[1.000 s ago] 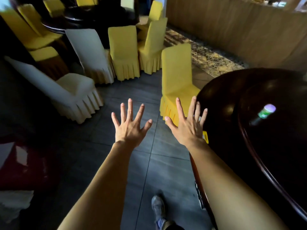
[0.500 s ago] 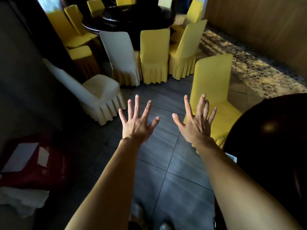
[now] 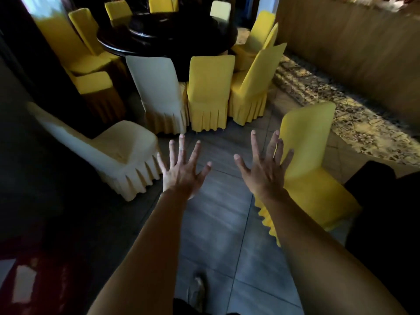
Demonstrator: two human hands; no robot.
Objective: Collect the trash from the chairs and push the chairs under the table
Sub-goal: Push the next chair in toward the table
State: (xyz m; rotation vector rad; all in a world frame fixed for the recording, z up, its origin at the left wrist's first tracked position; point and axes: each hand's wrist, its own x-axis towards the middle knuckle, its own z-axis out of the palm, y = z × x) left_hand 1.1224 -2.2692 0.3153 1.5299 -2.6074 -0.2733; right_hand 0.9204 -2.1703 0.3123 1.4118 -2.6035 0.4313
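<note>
Here, both hands' grip spread and empty: left hand (image 3: 181,176), right hand (image 3: 264,172) beside yellow chair (image 3: 311,169).

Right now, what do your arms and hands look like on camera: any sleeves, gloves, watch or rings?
Both arms are bare for their whole visible length: no sleeves in view. The left hand and the right hand wear no gloves. I can see no watch, bracelet or ring on either, though the picture is dim and slightly blurred. Fingernails look short and unpainted.
</note>
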